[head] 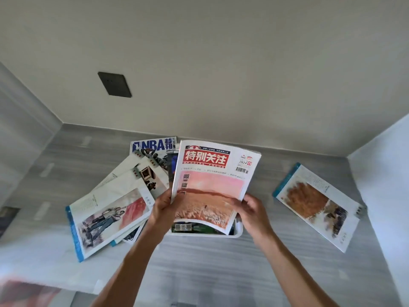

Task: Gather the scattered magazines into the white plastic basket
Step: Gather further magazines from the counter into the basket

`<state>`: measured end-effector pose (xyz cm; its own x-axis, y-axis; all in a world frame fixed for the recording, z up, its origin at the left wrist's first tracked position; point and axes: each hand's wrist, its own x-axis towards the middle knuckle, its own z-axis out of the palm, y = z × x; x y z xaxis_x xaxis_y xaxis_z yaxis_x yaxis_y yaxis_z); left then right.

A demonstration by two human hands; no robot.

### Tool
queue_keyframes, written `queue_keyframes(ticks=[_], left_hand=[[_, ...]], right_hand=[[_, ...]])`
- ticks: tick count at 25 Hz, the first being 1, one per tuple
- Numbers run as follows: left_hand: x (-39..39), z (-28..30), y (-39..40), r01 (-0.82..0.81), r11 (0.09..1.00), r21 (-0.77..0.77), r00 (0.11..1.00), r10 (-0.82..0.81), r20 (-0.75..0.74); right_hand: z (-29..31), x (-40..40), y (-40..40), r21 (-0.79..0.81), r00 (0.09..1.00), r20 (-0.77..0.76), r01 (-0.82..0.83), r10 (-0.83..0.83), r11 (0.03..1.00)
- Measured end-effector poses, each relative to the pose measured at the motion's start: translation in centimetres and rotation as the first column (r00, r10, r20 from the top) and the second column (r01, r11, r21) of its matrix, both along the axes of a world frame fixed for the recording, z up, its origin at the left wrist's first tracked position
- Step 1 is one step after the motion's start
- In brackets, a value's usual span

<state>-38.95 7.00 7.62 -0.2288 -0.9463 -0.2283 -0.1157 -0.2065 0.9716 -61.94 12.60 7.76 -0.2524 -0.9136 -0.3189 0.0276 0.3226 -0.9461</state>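
I hold a magazine with a red title block and a wheat-field cover [212,182] tilted over the white plastic basket [238,232], which it mostly hides. My left hand [164,207] grips its left edge and my right hand [250,209] its lower right edge. A green-covered item [192,228] shows inside the basket under the magazine. Left of the basket lies a fanned pile: a large blue-spined magazine with a painted figure [106,218], several white art magazines [143,173] and an NBA magazine [155,148]. A single blue-spined magazine [318,207] lies on the right.
Everything sits on a grey wood-grain floor [221,273] against a beige wall with a dark switch plate [115,84]. A white panel [389,185] stands at the right. A blurred reddish object [24,293] is at the lower left corner.
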Motion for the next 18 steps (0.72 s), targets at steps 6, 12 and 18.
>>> queue_keyframes(ticks=[6,12,18], left_hand=[[0.7,-3.2,-2.8,-0.167,0.984,0.067,0.849,0.109,0.516],[-0.1,-5.2,-2.2,0.029,1.0,-0.002,0.632,-0.017,0.774],[-5.9,-2.5,-1.3,0.072,0.929,-0.363,0.598,0.251,0.761]], right_hand=[[-1.8,2.1,-3.8,0.155,0.937,-0.35,0.062,-0.004,0.986],[-4.3,2.2,-3.2,0.26,0.835,-0.538,0.037,0.113,0.965],[-5.3,-1.6,1.2,0.143,0.709,-0.682,-0.108,0.177,0.984]])
